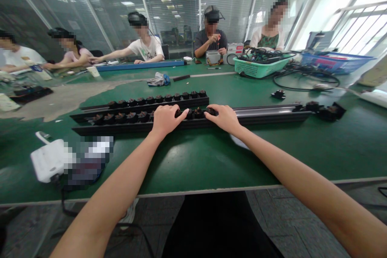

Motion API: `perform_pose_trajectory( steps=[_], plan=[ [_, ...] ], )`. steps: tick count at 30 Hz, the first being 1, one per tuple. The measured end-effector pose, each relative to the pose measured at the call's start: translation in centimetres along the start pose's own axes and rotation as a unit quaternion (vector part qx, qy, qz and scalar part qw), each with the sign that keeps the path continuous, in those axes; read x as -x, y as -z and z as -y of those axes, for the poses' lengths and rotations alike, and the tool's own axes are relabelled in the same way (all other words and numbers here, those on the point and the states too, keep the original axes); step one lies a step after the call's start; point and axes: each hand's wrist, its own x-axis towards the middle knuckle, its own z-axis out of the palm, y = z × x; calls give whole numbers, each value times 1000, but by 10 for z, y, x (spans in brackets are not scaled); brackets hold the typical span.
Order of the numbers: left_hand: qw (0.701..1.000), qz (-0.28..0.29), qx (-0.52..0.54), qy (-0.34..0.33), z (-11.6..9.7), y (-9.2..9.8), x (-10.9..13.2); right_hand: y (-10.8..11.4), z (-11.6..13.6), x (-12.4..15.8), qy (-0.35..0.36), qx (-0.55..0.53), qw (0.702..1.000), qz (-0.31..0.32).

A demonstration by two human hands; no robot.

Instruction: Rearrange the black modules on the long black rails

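Observation:
A long black rail (269, 117) lies across the green table, with several round black parts (132, 117) set in a row along its left half. My left hand (166, 120) is closed on one of these black parts near the rail's middle. Just to the right, my right hand (222, 117) pinches another black part (211, 110). Between the two hands a black part (198, 113) with copper-coloured prongs shows in the rail. Behind lies a second black rail (181, 103), also filled with a row of such parts. More loose black parts (331, 111) sit at the rail's right end.
One loose black part (278, 94) lies behind the rail. A green basket (256, 68) of cables and a blue basket (341, 63) stand at the back right. At the left are a white device (50, 160) and a blurred dark object (89, 165). Several people sit across the table.

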Motion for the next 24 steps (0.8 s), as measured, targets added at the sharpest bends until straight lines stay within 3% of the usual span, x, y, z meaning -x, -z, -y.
perform_pose_trajectory(
  steps=[24],
  plan=[
    [1000, -4, -5, 5, -1, 1, 1, 2, -2, -3, -3, -13, 1000, 28]
  ],
)
